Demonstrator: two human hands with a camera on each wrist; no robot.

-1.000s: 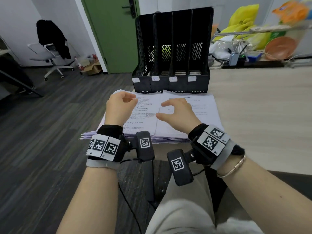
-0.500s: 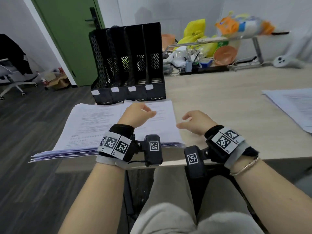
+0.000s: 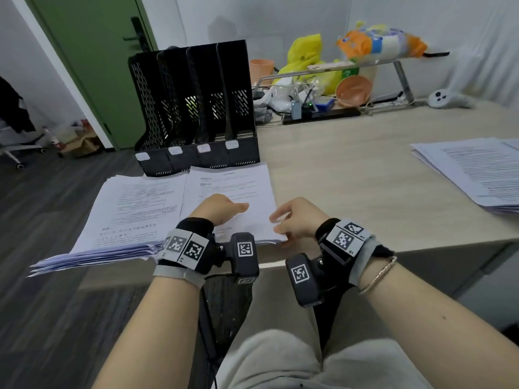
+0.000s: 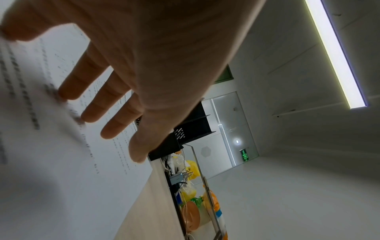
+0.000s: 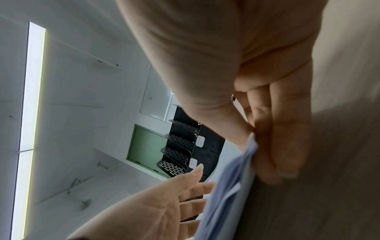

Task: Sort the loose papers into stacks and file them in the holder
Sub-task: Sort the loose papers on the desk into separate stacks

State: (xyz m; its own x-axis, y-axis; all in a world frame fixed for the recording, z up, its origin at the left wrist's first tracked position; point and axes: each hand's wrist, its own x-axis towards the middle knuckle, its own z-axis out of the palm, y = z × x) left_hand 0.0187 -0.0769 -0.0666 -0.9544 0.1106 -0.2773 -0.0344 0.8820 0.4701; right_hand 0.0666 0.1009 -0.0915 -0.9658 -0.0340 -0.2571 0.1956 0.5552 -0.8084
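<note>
Two stacks of printed papers lie side by side at the table's near left edge: a left stack (image 3: 134,209) and a right stack (image 3: 233,183). Behind them stands the black slotted file holder (image 3: 196,108). My left hand (image 3: 238,207) is open over the right stack, fingers (image 4: 92,105) straight just above the sheet. My right hand (image 3: 278,223) pinches the near right corner of the right stack (image 5: 236,178), thumb on top and fingers (image 5: 287,129) under its edge. A third pile of papers (image 3: 471,169) lies far right.
The left stack overhangs the table's left edge above the floor. Bags, an orange bowl (image 3: 354,88), cables and a metal shelf (image 3: 337,68) crowd the back of the table. A white controller (image 3: 441,99) lies at back right. Bare wood (image 3: 351,175) lies between the right stack and the far-right pile.
The head view has swung right. My right hand slid off the top of the right stack to its near right corner and pinched it. My left hand shifted right, over that stack.
</note>
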